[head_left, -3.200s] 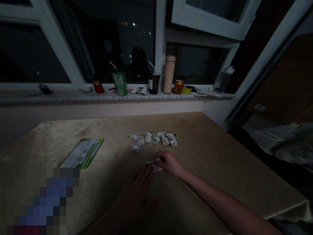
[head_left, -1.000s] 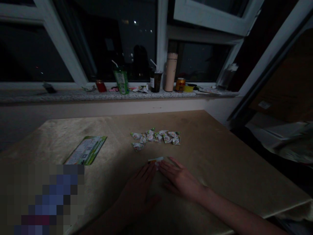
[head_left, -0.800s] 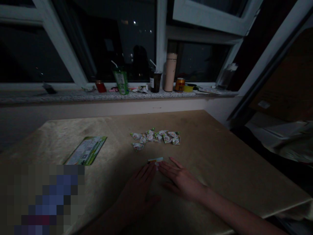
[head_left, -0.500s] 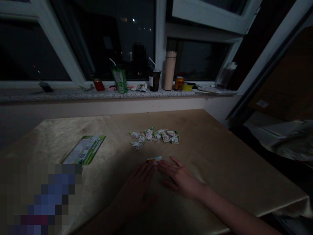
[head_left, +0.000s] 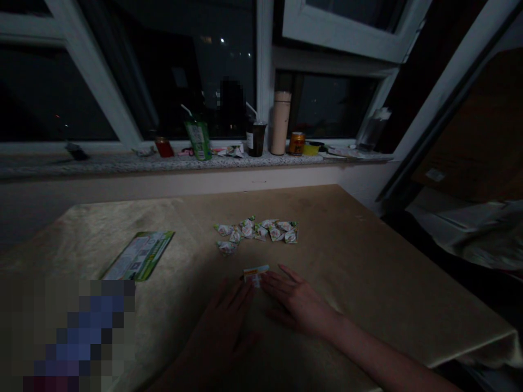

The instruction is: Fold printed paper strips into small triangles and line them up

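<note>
A small flat wrapper (head_left: 255, 270), pale with an orange strip, lies on the table in front of me. My left hand (head_left: 224, 311) rests palm down at its lower left, fingers stretched out and the tips at its edge. From the right, my right hand (head_left: 295, 296) lies flat with fingers extended, its tips touching or covering the wrapper's right end. Part of the wrapper is hidden by the fingertips. Beyond it sit several small twisted packets (head_left: 247, 229), white and green, in a loose row, with one packet (head_left: 227, 247) slightly nearer to me.
A green printed package (head_left: 141, 255) lies left on the gold tablecloth (head_left: 347, 250). On the windowsill (head_left: 229, 165) stand a green pouch (head_left: 198, 140), a dark cup with a straw (head_left: 255, 139), a tall pink bottle (head_left: 280, 124) and an orange can (head_left: 297, 144).
My left hand has drawn back a little down and left, uncovering more of the wrapper. My right hand stays by its right end. The whole view has shifted slightly.
</note>
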Demonstrator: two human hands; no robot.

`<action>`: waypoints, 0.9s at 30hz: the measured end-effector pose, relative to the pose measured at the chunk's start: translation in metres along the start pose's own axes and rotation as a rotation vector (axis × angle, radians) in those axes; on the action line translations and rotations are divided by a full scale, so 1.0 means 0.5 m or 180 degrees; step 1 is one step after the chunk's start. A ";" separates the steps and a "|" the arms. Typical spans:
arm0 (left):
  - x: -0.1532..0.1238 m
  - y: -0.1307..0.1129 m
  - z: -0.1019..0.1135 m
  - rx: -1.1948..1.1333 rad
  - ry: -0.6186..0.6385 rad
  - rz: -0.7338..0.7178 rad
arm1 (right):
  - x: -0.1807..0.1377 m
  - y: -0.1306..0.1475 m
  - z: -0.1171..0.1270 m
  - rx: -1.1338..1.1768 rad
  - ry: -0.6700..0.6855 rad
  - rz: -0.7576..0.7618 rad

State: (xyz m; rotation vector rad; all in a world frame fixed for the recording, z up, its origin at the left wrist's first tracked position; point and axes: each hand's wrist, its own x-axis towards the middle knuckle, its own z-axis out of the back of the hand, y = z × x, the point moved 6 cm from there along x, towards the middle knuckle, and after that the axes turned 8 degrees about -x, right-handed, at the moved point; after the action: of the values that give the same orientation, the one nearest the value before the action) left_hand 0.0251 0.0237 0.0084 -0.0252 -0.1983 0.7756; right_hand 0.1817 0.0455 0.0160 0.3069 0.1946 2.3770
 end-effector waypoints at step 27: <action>-0.018 0.003 -0.002 0.0042 -0.0233 0.0000 | 0.001 0.004 0.005 0.0384 0.0292 -0.0007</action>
State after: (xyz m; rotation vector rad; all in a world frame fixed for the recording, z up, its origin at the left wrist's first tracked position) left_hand 0.0181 0.0188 0.0056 0.0156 -0.2626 0.7783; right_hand 0.1806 0.0444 0.0189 0.2542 0.3819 2.3837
